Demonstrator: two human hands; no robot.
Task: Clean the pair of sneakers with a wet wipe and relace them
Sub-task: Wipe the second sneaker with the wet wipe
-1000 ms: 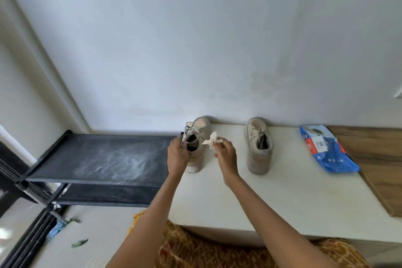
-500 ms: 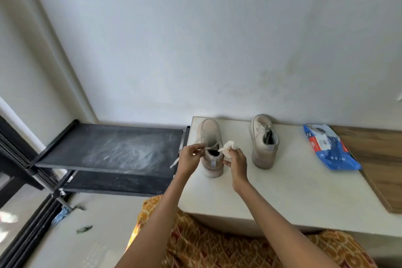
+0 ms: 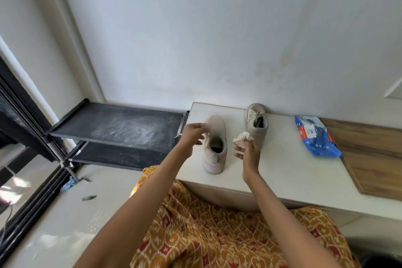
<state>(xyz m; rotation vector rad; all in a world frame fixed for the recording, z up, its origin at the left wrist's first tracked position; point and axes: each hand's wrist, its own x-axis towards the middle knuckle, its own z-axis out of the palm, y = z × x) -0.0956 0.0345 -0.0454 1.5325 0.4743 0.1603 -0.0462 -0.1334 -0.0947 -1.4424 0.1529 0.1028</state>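
half a second back the left hand was pinching at the collar of the near sneaker and the right hand pressed the wipe against its other side; now both hands have come off it. the left hand hovers just left of the near sneaker, fingers loosely curled, and seems to pinch a thin pale lace end between thumb and forefinger, though blur makes that hard to confirm. the right hand has drawn back to the right of the shoe with its lower fingers spread, while thumb and forefinger hold the crumpled wet wipe above the palm. the view has also shifted, so the shoes sit further right than before.

the near sneaker stands upright on its sole between the two hands on the white cabinet top, touched by neither. its long axis runs away from the person, heel toward the body, toe toward the wall, opening facing up. the second sneaker stands just beyond the wipe hand, closer to the wall, pointing the same way with its toe leaning slightly left. a blue wipes packet lies well right of the right hand, beside a wooden board. a black shoe rack shelf sits left of the left hand.
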